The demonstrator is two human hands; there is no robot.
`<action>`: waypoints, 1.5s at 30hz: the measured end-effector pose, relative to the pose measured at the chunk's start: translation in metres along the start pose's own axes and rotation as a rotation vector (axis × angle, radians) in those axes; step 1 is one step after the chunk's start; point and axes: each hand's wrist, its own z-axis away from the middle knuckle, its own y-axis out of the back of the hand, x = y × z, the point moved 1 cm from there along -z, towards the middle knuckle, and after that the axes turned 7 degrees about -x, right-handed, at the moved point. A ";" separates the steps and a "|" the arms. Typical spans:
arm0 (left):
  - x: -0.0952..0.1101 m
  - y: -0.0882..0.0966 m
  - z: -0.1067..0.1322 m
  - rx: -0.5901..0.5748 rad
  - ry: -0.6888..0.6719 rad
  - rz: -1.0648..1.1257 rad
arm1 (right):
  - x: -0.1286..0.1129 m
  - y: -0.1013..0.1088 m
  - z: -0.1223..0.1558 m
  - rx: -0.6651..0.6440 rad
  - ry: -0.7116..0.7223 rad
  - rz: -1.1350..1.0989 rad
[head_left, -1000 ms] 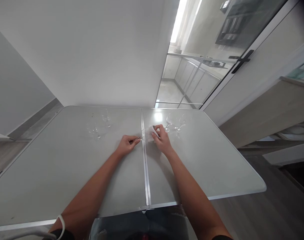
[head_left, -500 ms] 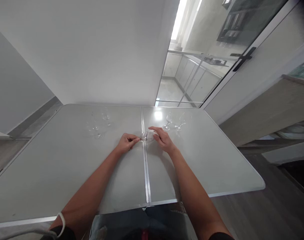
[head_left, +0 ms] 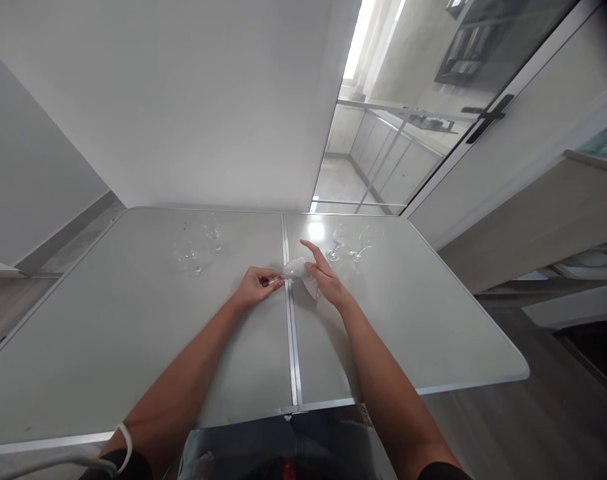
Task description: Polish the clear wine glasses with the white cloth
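Observation:
My left hand (head_left: 256, 287) is closed in a pinch on the stem of a clear wine glass (head_left: 289, 272) held sideways over the middle seam of the grey table (head_left: 133, 333). My right hand (head_left: 323, 277) presses a white cloth (head_left: 303, 277) against the bowl of that glass, its index finger stretched out. Two clear wine glasses (head_left: 348, 243) stand just beyond my right hand. Several more clear glasses (head_left: 200, 247) stand at the back left of the table.
A white wall rises right behind the table. A glass door with a black handle (head_left: 488, 120) is at the right, with a kitchen behind it. A wooden counter (head_left: 558, 213) stands at the far right. The table's front edge is close to my body.
My right hand has turned about the bowl of the glass: the white cloth shows again and the index finger now points out. My left hand keeps its pinch on the stem.

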 end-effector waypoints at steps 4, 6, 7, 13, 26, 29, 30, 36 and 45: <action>0.000 0.000 -0.002 -0.014 0.009 -0.018 | 0.002 0.002 0.001 -0.031 0.026 -0.038; 0.000 0.000 -0.002 -0.015 0.009 -0.024 | 0.004 0.004 0.000 -0.024 0.052 0.057; 0.000 0.000 -0.002 -0.013 0.010 -0.029 | 0.004 0.004 -0.001 -0.014 0.057 0.112; -0.001 -0.001 -0.002 0.005 0.005 -0.045 | 0.001 0.003 -0.001 0.129 -0.015 0.060; -0.002 -0.001 -0.002 0.058 0.001 -0.027 | 0.003 0.006 -0.003 0.011 0.042 0.282; -0.003 -0.002 -0.003 0.061 -0.004 -0.028 | -0.001 0.006 -0.001 0.103 -0.002 0.123; -0.003 -0.002 -0.003 0.054 -0.002 -0.019 | -0.003 0.005 -0.001 0.093 -0.015 0.039; -0.003 -0.001 -0.001 -0.001 -0.013 -0.003 | -0.011 0.002 0.000 -0.098 0.027 -0.076; 0.002 -0.001 0.000 0.026 0.035 0.078 | -0.002 0.009 0.000 0.092 -0.041 -0.347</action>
